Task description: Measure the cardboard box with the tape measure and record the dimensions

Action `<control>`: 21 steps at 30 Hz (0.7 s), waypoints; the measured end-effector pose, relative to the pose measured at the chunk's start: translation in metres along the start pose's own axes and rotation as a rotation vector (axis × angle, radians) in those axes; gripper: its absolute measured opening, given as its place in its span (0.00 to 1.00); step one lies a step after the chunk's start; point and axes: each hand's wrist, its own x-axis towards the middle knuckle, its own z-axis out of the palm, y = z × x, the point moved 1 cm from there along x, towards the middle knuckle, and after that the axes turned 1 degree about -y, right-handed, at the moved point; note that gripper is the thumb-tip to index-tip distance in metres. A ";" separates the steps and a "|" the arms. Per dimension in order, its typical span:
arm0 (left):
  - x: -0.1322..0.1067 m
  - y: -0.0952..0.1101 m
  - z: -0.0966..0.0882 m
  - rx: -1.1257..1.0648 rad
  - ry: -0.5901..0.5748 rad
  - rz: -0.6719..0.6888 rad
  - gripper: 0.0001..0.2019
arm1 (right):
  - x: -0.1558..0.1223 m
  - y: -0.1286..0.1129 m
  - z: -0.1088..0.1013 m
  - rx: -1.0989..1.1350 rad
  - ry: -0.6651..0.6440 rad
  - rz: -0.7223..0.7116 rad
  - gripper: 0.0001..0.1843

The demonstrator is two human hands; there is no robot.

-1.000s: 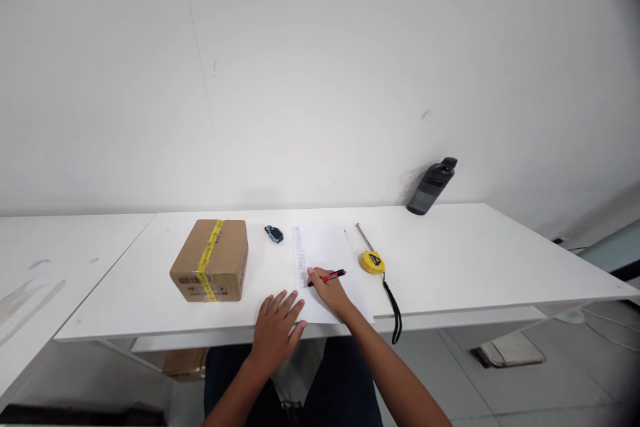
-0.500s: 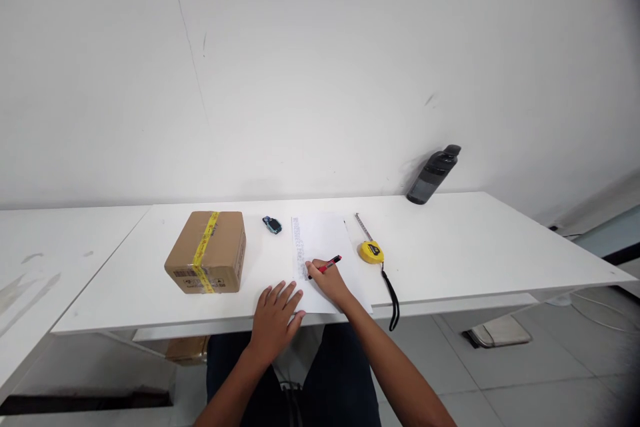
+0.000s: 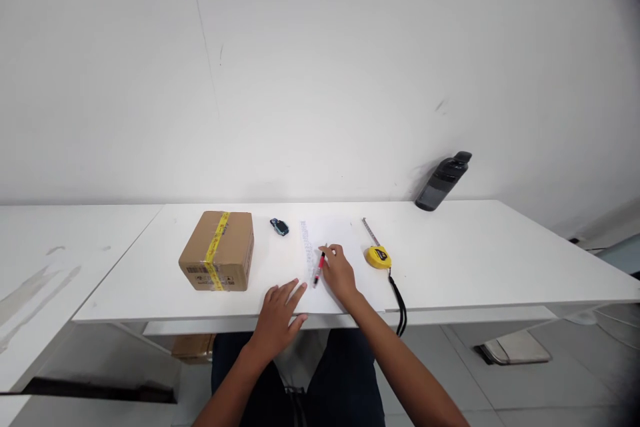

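Note:
A red and black pen [image 3: 318, 273] is at the fingers of my right hand [image 3: 340, 275], which are bent around its far end. Its black near end points back toward me over the sheet of white paper [image 3: 345, 230]. Small handwriting runs down the paper's left side. My left hand [image 3: 278, 310] is spread with its fingers apart at the table's front edge, by the paper's lower left corner. Right of the paper lies a yellow tape measure [image 3: 379, 256], its blade partly pulled out and a black wrist strap hanging over the edge.
A taped cardboard box [image 3: 220, 247] sits on the white table [image 3: 480, 253] to the left. A small dark device [image 3: 279, 226] lies between box and paper. Near the wall stands a dark bottle [image 3: 443, 181], at the back right. Another box [image 3: 193, 348] is below the table.
In my right hand the pen has swung from pointing up and right to lying with its black end toward me. My left hand stays by the paper. The view has shifted slightly.

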 end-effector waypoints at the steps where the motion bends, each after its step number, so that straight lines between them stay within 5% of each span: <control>1: -0.004 0.000 -0.002 -0.032 0.025 -0.015 0.33 | 0.004 0.004 -0.003 -0.109 -0.025 0.005 0.23; 5: -0.025 -0.003 -0.022 -0.064 0.245 -0.072 0.32 | 0.013 0.040 -0.033 -0.412 0.042 0.146 0.26; 8: -0.024 -0.008 -0.058 0.133 0.477 -0.119 0.26 | 0.008 0.074 -0.058 -0.488 0.068 0.333 0.27; 11: 0.001 -0.019 -0.100 0.344 0.594 -0.485 0.23 | 0.000 0.096 -0.071 -0.446 -0.087 0.334 0.28; 13: 0.022 -0.031 -0.121 0.383 0.491 -0.672 0.34 | -0.004 0.103 -0.076 -0.405 -0.124 0.323 0.28; 16: 0.037 -0.052 -0.139 0.355 0.245 -0.773 0.34 | -0.004 0.107 -0.086 -0.237 -0.067 0.341 0.28; 18: 0.033 -0.068 -0.148 0.280 0.112 -0.681 0.32 | -0.003 0.105 -0.096 -0.030 0.034 0.391 0.29; 21: 0.017 -0.087 -0.163 0.070 -0.070 -0.372 0.31 | -0.003 0.087 -0.115 0.361 0.185 0.427 0.28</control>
